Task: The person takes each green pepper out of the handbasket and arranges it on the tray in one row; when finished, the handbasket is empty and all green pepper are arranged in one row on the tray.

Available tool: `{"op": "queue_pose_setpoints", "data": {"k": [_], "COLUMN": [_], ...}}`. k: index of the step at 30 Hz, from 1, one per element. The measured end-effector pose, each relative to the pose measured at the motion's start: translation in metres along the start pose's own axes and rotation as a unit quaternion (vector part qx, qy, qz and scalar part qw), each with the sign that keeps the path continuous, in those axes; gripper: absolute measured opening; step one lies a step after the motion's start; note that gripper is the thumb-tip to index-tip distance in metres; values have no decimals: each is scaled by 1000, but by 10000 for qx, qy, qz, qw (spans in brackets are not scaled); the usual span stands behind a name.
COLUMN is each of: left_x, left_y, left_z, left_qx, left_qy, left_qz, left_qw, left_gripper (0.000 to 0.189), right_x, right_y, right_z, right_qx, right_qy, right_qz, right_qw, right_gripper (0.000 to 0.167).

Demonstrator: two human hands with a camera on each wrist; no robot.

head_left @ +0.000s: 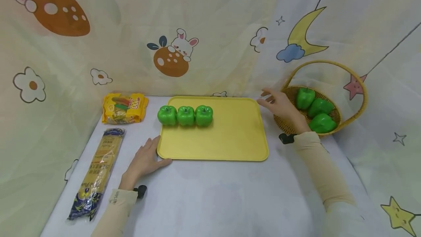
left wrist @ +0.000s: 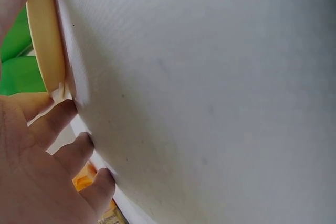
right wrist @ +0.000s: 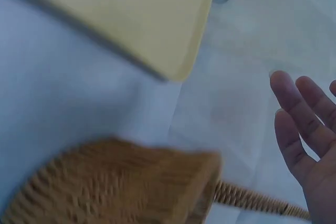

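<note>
My left hand lies at the front left corner of the yellow tray, thumb along its front edge and fingers along its left side. Three green bell peppers stand in a row at the tray's back left. My right hand is between the tray's back right corner and the wicker basket, with nothing in its fingers. Three more green peppers lie in the basket, behind the right wrist. In the right wrist view the fingers are loosely spread beside the basket.
On the left of the white table lie a yellow snack packet and a long clear pack of noodles. The basket's tall handle arches up at the right. A printed curtain hangs behind the table.
</note>
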State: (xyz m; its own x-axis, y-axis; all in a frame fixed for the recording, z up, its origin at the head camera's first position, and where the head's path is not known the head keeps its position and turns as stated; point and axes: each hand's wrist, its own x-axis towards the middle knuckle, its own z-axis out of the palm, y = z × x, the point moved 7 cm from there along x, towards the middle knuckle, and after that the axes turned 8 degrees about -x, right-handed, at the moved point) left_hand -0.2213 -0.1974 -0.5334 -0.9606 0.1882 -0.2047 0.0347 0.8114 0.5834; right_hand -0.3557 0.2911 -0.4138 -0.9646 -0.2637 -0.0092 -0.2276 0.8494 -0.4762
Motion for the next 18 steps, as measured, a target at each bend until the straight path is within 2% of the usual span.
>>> {"op": "queue_pose_setpoints", "data": {"k": [4,10,14,18], "left_x": [-1,-2,-2,-1], "left_y": [0,0,0,1], "left_z": [-1,1,0,0], "left_qx": [-8,32,47,87], "left_qy": [9,-21,-7,-5], "left_qz": [-11,-54,-35,17], "left_qw": [10000,10000,10000,10000], "left_gripper": [112,112,111,111], "right_x": [-4,-6,-7,-8], "right_y": [23,59,84,103], "right_z": [-23,-57,-70,-77], "right_qx": [-219,-237,-179,-398], "right_qy": [120,326,324,406], "right_qz": [298,792,1210,1469], "right_qw": [9992,9960,9920,9875], "right_gripper": [81,83,91,94]}}
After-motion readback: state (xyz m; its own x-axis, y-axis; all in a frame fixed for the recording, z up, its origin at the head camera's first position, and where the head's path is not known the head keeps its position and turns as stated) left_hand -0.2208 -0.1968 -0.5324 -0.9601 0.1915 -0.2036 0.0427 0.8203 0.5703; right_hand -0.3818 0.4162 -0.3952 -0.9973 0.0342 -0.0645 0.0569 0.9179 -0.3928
